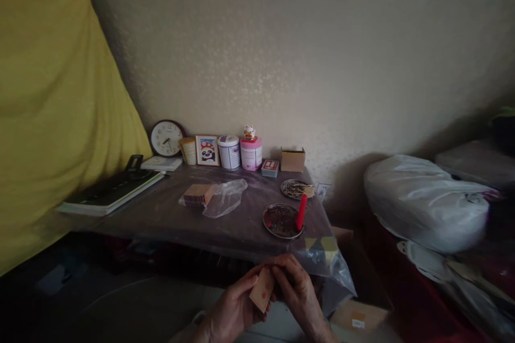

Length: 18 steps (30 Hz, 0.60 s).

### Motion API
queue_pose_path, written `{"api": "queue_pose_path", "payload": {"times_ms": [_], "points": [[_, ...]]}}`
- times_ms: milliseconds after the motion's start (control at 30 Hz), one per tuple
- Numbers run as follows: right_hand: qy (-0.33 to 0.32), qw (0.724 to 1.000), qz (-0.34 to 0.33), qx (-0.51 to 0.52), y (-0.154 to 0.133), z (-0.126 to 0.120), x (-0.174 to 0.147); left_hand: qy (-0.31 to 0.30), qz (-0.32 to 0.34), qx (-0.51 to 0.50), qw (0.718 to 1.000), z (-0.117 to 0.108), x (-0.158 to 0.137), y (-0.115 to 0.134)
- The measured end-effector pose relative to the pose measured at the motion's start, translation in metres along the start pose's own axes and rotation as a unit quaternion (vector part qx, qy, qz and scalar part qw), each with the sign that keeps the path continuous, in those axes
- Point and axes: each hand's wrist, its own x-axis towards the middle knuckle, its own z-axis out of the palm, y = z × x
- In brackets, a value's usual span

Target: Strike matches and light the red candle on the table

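In front of the table's near edge, my left hand (235, 305) holds a small tan matchbox (263, 290) with a red print on its face. My right hand (295, 289) is closed at the upper end of the same box, its fingertips pressed against it and partly hidden. Beyond my hands, a red candle (301, 213) stands slightly tilted on the right side of a dark round metal plate (277, 223). Behind it, a second plate (286, 189) bears a heap of thin matchsticks (301, 189).
A stack of small boxes (198, 195) lies partly in clear plastic wrap (225, 198) on the plastic-covered table (161, 220). Along the wall are a clock (167, 138), a panda picture (207, 151), canisters (229, 153) and a cardboard box (293, 159). White bags (426, 203) are at right.
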Motion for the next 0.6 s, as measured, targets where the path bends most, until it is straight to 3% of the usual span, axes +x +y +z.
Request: {"api": "queue_pose_path", "payload": {"times_ms": [133, 600], "points": [[-0.051, 0.993, -0.069, -0.082, -0.0002, -0.0028, -0.0019, -0.017, -0.011, 0.004, 1.000, -0.0020, 0.0042, -0.0012], [-0.119, 0.974, -0.079, -0.176, 0.0004, -0.0107, -0.0021, -0.026, -0.070, -0.007, 0.997, -0.0021, 0.0018, 0.0046]]}}
